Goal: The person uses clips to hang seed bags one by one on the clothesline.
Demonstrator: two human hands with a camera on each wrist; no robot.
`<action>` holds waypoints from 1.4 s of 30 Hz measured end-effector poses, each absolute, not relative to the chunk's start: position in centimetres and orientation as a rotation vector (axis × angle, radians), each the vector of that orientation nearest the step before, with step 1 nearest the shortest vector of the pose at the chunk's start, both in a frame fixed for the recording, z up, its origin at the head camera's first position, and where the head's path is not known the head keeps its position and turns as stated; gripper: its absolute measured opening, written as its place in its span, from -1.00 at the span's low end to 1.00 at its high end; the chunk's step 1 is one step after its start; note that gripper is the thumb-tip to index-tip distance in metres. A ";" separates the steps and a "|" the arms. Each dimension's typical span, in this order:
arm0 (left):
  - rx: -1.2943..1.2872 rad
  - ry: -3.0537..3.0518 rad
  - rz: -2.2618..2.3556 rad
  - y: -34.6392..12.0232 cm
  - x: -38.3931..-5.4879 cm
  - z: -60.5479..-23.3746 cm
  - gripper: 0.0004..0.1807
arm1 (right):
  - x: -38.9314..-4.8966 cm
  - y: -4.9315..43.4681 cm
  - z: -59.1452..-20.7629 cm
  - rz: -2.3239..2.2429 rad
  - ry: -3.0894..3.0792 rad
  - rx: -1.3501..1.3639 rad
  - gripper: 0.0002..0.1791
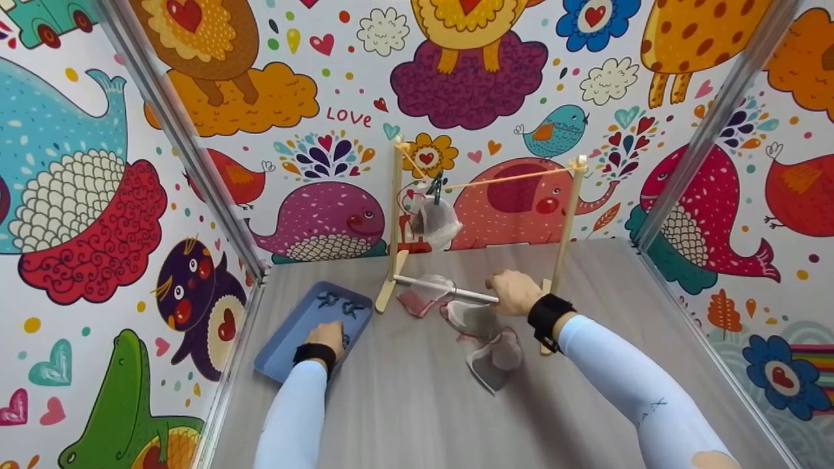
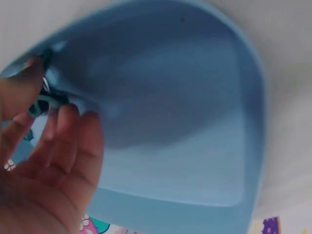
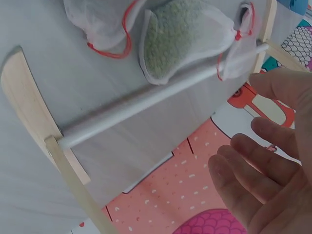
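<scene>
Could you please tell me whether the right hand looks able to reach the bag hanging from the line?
Probably yes: the right hand looks empty, with nothing visible between it and the hanging bag.

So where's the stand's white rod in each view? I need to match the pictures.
Head: the white rod lies just below centre, its right end hidden by the right hand.
Left wrist: not in it.
Right wrist: slants from lower left to upper right.
Shared landmark: the patterned wall, partly visible in all three.
</scene>
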State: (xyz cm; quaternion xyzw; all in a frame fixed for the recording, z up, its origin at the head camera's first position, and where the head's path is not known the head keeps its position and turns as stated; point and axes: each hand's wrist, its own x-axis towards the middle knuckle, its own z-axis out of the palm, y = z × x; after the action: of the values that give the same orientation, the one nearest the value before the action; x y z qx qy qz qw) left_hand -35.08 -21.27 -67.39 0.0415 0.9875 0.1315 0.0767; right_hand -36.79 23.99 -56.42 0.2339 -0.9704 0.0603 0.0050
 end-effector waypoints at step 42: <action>0.234 2.270 1.872 -2.7 -33.7 -58.2 -0.70 | -34.5 19.3 -57.8 0.260 -2.604 1.105 -0.69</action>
State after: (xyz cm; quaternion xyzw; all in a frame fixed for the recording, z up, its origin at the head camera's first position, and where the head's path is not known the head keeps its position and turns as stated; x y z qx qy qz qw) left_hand -33.67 -2.69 -58.24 0.0790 0.7657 0.6313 0.0948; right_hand -34.46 19.32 -57.80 0.3845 -0.9064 0.0906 0.1498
